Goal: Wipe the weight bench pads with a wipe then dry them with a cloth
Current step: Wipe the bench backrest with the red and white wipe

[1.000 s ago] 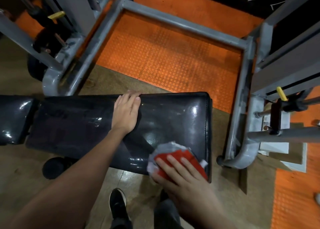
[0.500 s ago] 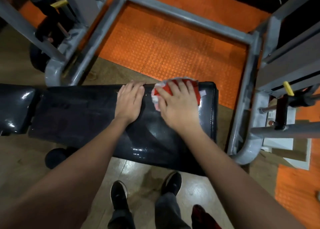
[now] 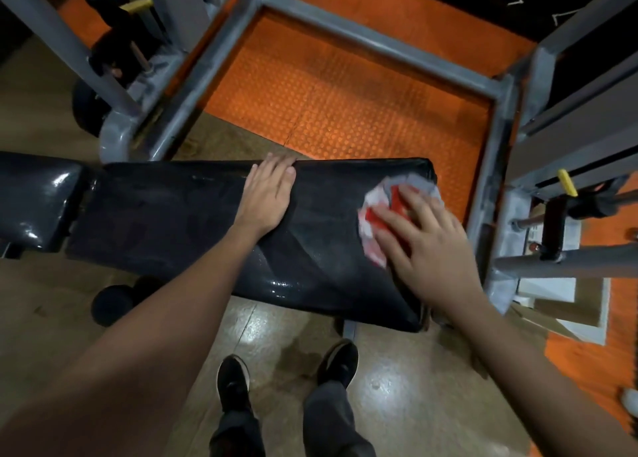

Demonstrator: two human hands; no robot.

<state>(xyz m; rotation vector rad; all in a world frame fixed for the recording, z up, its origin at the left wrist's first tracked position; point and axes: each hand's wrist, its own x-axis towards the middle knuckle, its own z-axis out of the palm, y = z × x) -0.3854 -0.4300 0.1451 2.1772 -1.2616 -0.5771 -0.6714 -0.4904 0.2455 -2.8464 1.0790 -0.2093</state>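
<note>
Red-and-white cloth point(image 3: 376, 215) on bench pad point(image 3: 172, 215), at its right end. Right hand point(image 3: 428, 246) presses it flat, fingers spread. Left hand point(image 3: 267, 194) flat mid-pad, fingers together, holding nothing.

Bench pad point(image 3: 193, 222): black vinyl-like cover, glossy, with wet-looking sheen and fine grain.
Second pad point(image 3: 32, 201): the same black glossy cover, bright highlights.
Cloth point(image 3: 376, 211): soft crumpled fabric, red and pale grey, matt.
Frame point(image 3: 376, 47): grey painted metal tube, dull, scuffed.
Mat point(image 3: 345, 111): orange rubber-like sheet, raised stud texture.
Floor point(image 3: 397, 387): tan, smooth and shiny, with reflections.
Shoes point(image 3: 234, 384): black, matt.
</note>
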